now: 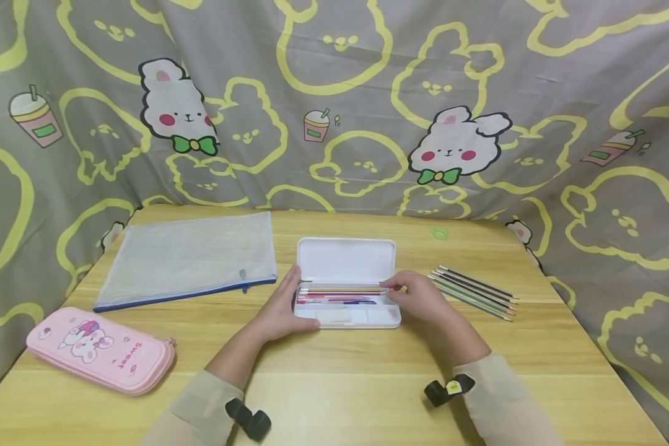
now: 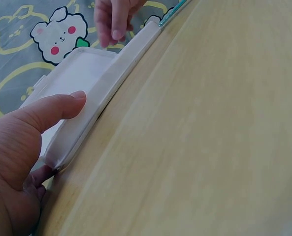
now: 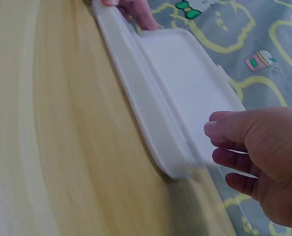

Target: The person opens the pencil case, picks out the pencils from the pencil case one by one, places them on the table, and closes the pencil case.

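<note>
A white pencil box (image 1: 345,260) stands with its lid raised at the table's middle. Several pencils and pens (image 1: 334,295) lie in its long compartment, and a whitish block (image 1: 333,316) sits in a front compartment. My left hand (image 1: 279,311) grips the box's left end, thumb over the front edge; the left wrist view shows that thumb (image 2: 62,108) lying on the box. Over the right end is my right hand (image 1: 420,298), and in the right wrist view its loosely bent fingers (image 3: 234,160) show nothing between them. Several dark pencils (image 1: 474,294) lie right of the box.
A mesh zip pouch (image 1: 184,260) with a blue zip lies at the back left. In front of it is a pink pencil case (image 1: 103,350). A small green ring-like item (image 1: 440,233) lies at the back right. Patterned cloth (image 1: 362,161) hangs around the table.
</note>
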`<action>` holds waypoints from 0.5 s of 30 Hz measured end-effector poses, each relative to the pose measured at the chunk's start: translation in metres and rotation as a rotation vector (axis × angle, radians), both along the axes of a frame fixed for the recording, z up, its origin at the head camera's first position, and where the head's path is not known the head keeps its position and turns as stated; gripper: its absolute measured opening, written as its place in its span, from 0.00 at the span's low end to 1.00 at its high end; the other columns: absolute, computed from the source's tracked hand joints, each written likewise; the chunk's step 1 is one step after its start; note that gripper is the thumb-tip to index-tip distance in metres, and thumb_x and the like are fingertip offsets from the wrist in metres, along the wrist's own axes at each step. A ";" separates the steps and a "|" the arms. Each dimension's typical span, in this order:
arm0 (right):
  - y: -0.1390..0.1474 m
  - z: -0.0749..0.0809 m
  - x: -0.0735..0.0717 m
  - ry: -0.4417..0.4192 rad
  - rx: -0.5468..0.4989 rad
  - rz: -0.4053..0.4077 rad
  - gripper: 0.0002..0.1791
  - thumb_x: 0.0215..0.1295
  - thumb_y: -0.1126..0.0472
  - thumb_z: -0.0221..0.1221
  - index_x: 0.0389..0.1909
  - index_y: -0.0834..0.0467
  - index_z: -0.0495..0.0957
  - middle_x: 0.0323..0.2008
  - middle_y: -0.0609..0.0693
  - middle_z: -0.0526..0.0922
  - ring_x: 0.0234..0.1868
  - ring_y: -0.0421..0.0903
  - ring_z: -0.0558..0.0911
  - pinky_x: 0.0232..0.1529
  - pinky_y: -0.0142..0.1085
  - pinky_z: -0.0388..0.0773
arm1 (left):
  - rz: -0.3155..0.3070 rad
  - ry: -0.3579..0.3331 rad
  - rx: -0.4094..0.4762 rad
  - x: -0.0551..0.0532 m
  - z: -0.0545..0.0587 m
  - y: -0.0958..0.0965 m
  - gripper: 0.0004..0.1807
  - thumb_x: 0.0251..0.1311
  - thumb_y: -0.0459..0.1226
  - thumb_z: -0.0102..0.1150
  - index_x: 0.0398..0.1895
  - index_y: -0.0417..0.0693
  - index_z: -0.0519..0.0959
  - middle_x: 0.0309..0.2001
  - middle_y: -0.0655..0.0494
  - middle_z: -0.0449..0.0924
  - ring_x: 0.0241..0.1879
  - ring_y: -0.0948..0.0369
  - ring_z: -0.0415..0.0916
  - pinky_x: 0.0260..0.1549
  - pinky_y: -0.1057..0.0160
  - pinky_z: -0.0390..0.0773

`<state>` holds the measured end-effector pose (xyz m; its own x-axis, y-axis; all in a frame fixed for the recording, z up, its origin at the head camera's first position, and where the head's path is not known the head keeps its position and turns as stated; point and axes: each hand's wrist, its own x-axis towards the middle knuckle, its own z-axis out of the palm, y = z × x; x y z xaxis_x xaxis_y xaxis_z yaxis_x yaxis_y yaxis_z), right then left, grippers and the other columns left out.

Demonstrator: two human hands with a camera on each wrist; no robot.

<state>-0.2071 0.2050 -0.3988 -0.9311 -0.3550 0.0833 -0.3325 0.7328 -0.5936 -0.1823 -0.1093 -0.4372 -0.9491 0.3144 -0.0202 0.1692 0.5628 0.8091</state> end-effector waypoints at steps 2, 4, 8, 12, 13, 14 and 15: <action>-0.008 -0.002 -0.002 -0.023 0.015 0.003 0.10 0.63 0.64 0.62 0.44 0.58 0.86 0.38 0.51 0.85 0.40 0.44 0.78 0.44 0.39 0.77 | 0.000 0.000 0.001 0.000 0.000 0.000 0.71 0.40 0.48 0.79 0.79 0.45 0.37 0.80 0.50 0.30 0.79 0.48 0.32 0.76 0.45 0.42; -0.014 -0.004 -0.004 -0.042 0.032 0.006 0.10 0.62 0.64 0.62 0.43 0.57 0.86 0.39 0.50 0.85 0.41 0.44 0.79 0.47 0.42 0.78 | -0.003 0.005 -0.001 0.000 0.000 0.000 0.71 0.40 0.48 0.79 0.79 0.45 0.36 0.80 0.50 0.30 0.79 0.48 0.32 0.76 0.45 0.42; -0.023 -0.008 -0.007 -0.055 0.081 0.007 0.11 0.62 0.64 0.63 0.44 0.57 0.86 0.41 0.52 0.86 0.43 0.46 0.81 0.50 0.46 0.79 | -0.003 0.013 -0.006 -0.001 0.000 0.000 0.71 0.40 0.48 0.79 0.79 0.44 0.37 0.80 0.49 0.31 0.79 0.47 0.33 0.76 0.44 0.43; -0.028 -0.010 -0.009 -0.042 0.156 -0.001 0.11 0.62 0.65 0.63 0.44 0.56 0.87 0.42 0.52 0.87 0.46 0.49 0.83 0.53 0.48 0.79 | 0.000 0.015 -0.007 -0.001 0.000 0.001 0.70 0.40 0.48 0.79 0.79 0.44 0.37 0.80 0.48 0.32 0.79 0.47 0.34 0.76 0.44 0.44; -0.029 -0.010 -0.009 -0.038 0.172 -0.003 0.11 0.61 0.65 0.63 0.44 0.56 0.87 0.43 0.53 0.87 0.47 0.49 0.83 0.54 0.49 0.79 | 0.001 0.016 -0.007 -0.001 -0.001 0.001 0.70 0.40 0.48 0.79 0.79 0.44 0.37 0.80 0.48 0.32 0.79 0.47 0.34 0.76 0.44 0.43; -0.030 -0.009 -0.009 -0.036 0.185 -0.005 0.11 0.61 0.65 0.63 0.44 0.56 0.87 0.43 0.53 0.87 0.48 0.50 0.83 0.55 0.49 0.78 | 0.002 0.015 -0.007 -0.001 -0.001 0.001 0.70 0.40 0.48 0.79 0.79 0.44 0.37 0.80 0.48 0.32 0.79 0.47 0.34 0.76 0.44 0.43; -0.031 -0.009 -0.010 -0.032 0.198 -0.005 0.11 0.61 0.65 0.63 0.44 0.56 0.87 0.43 0.53 0.87 0.48 0.50 0.83 0.55 0.49 0.78 | 0.003 0.014 -0.010 -0.001 -0.001 0.001 0.70 0.40 0.49 0.79 0.79 0.44 0.37 0.80 0.49 0.31 0.79 0.47 0.34 0.76 0.44 0.43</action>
<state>-0.2167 0.1744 -0.4079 -0.9340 -0.3570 -0.0173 -0.3120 0.8380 -0.4476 -0.1832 -0.1084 -0.4381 -0.9502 0.3115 -0.0104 0.1787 0.5717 0.8007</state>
